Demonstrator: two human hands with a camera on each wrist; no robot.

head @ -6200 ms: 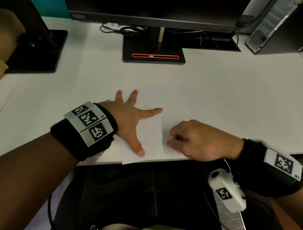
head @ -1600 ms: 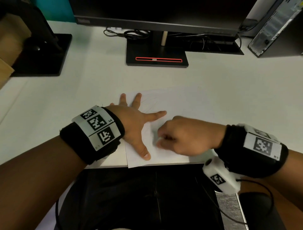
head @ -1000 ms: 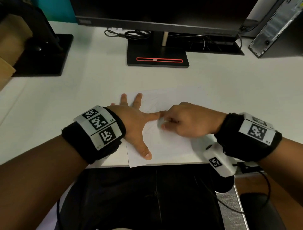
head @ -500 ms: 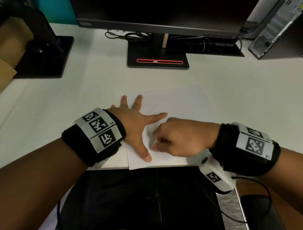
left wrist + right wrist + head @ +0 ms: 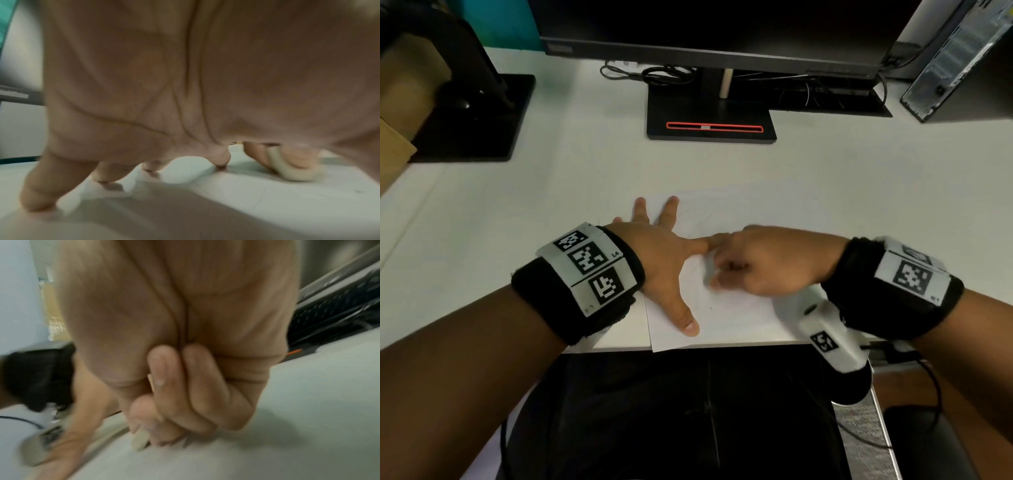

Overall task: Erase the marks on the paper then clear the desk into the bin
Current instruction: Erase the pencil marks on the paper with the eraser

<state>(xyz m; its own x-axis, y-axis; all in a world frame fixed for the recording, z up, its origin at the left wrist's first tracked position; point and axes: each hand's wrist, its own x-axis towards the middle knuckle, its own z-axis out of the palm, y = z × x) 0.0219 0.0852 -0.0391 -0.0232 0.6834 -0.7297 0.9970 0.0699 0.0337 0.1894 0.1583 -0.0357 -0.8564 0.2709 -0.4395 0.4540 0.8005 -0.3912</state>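
Note:
A white sheet of paper (image 5: pixel 736 315) with faint pencil lines lies at the near edge of the white desk (image 5: pixel 859 192). My left hand (image 5: pixel 664 253) lies flat on the sheet's left part with fingers spread, pressing it down. My right hand (image 5: pixel 753 263) is curled, its fingertips pinching a small off-white eraser (image 5: pixel 296 170) against the paper just right of the left index finger. In the right wrist view the eraser (image 5: pixel 140 440) shows under the curled fingers (image 5: pixel 164 386), touching the sheet (image 5: pixel 287 426). No bin is in view.
A black monitor stand (image 5: pixel 710 116) with a red strip sits at the back centre, cables (image 5: pixel 650 73) behind it. A second black stand (image 5: pixel 479 116) is at the back left, a computer case (image 5: pixel 959 58) at the back right. My dark lap is below the desk edge.
My right hand has kept rubbing the eraser back and forth over the paper, now further from me and close to the left index finger. The left hand has stayed flat on the sheet.

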